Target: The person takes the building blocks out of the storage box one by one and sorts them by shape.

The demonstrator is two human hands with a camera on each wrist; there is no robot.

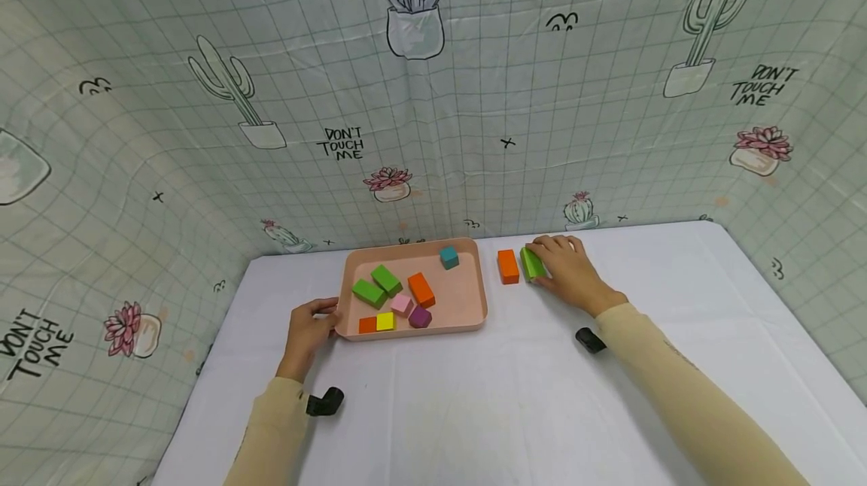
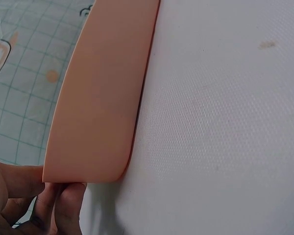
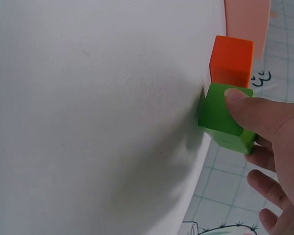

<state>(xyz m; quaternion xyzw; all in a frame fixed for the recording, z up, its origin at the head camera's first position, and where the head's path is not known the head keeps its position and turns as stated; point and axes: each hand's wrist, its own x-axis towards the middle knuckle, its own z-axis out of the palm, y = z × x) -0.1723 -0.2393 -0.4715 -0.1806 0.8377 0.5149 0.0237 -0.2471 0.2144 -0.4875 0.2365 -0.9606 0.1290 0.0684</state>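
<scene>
A pink tray lies on the white table. My left hand is at its left end, and in the left wrist view the fingers grip the end wall near the rim. My right hand pinches a green block to the right of the tray, thumb on its near face in the right wrist view. An orange block stands beside the green one, between it and the tray. Some right fingertips are hidden behind the green block.
Inside the tray are two green blocks, an orange block, a teal cube, a pink cube, a purple piece, a yellow cube and a small orange block. A patterned cloth hangs behind the table.
</scene>
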